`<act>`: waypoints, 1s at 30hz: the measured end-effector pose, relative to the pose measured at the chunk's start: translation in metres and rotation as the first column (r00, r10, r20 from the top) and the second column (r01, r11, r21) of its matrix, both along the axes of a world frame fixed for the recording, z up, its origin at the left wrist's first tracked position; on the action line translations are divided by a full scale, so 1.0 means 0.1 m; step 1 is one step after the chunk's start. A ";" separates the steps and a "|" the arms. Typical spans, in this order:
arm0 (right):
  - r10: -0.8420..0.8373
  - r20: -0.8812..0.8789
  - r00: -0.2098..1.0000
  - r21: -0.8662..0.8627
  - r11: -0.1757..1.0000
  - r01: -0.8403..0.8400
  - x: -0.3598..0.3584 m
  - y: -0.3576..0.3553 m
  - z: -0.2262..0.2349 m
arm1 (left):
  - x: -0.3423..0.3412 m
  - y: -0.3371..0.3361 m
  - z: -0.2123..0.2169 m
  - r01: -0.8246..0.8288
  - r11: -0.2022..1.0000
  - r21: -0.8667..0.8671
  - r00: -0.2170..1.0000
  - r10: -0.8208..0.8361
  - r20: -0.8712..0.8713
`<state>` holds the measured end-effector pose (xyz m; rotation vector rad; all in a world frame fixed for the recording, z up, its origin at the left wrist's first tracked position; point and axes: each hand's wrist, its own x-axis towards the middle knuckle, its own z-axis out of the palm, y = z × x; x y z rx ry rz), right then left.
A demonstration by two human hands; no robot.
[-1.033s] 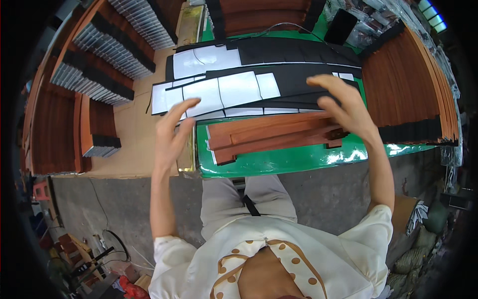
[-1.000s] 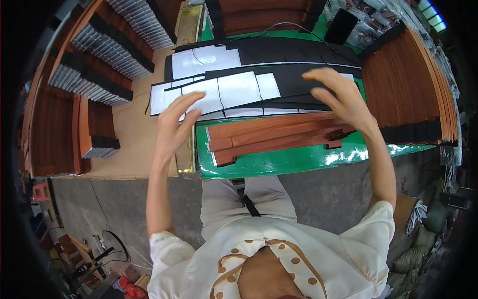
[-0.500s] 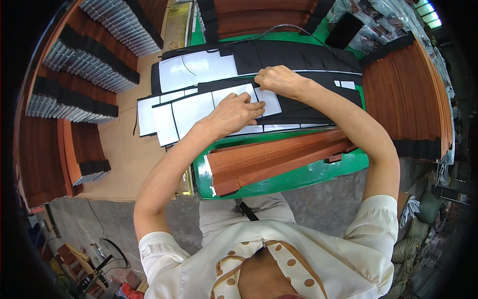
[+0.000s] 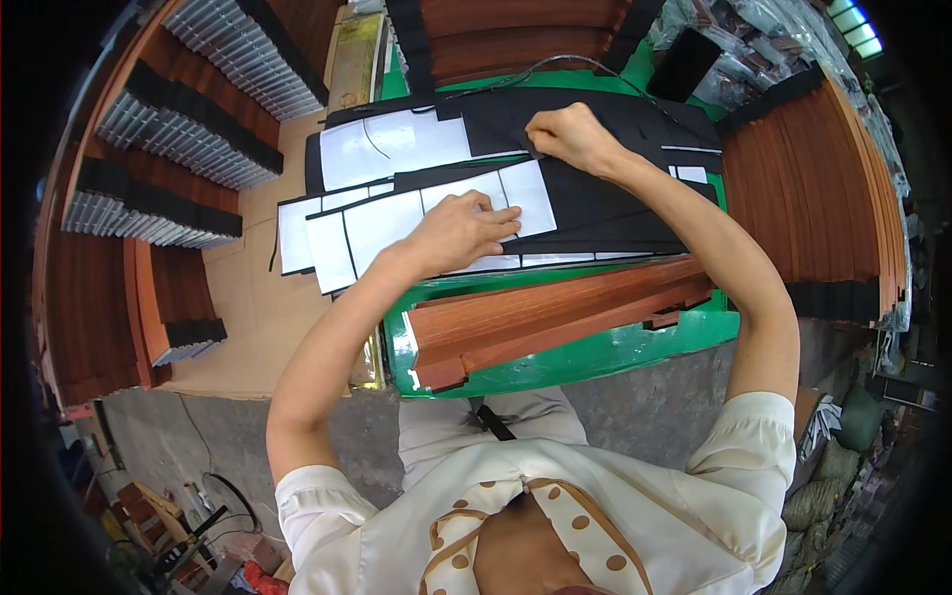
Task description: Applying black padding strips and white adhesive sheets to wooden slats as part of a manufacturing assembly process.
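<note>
Pressed on a white-faced sheet with black dividing lines (image 4: 382, 223), my left hand (image 4: 459, 233) lies with its fingers partly spread. Farther to the right, my right hand (image 4: 575, 139) is closed in a pinch just above the black sheets (image 4: 615, 213). What its fingertips grip, if anything, is hidden. Beyond the left hand rests another white sheet (image 4: 397, 149), with a thin dark strand curling over it. On the near side, a reddish-brown wood-grain profile (image 4: 555, 317) lies slantwise across the green table (image 4: 585, 367).
Stacks of wood-grain profiles with black-wrapped ends stand on the left (image 4: 188, 129), at the back (image 4: 521, 40) and on the right (image 4: 803, 198). A black block (image 4: 686, 64) sits at the back right. A thin dark cord (image 4: 565, 59) arches behind the sheets.
My right hand has moved slightly away from me and to the right, off the white sheet's edge. More of that sheet's right end shows. My left hand stays nearly in place.
</note>
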<state>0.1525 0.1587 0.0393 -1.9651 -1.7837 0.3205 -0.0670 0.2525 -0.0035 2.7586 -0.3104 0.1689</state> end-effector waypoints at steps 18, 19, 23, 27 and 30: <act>-0.141 0.439 0.887 0.670 0.709 -0.219 -0.78 -1.47 1.12 | -0.01 -1.00 1.83 -0.435 0.692 -0.576 0.884 0.449 -0.128; -0.152 0.461 0.875 0.658 0.720 -0.222 -0.77 -1.57 1.13 | 0.03 -1.10 1.83 -0.401 0.691 -0.602 0.897 0.430 -0.104; -0.114 0.310 0.944 0.653 0.747 -0.124 -0.62 -1.97 1.14 | 0.20 -1.45 1.85 -0.368 0.756 -0.542 0.906 0.423 -0.024; -0.081 0.009 0.997 0.524 0.850 0.064 -0.44 -2.40 1.26 | 0.39 -1.74 1.76 -0.261 0.803 -0.535 0.904 0.398 0.156; -0.133 0.023 0.991 0.505 0.857 0.103 -0.38 -2.61 1.19 | 0.54 -1.91 1.67 -0.169 0.818 -0.549 0.913 0.341 0.226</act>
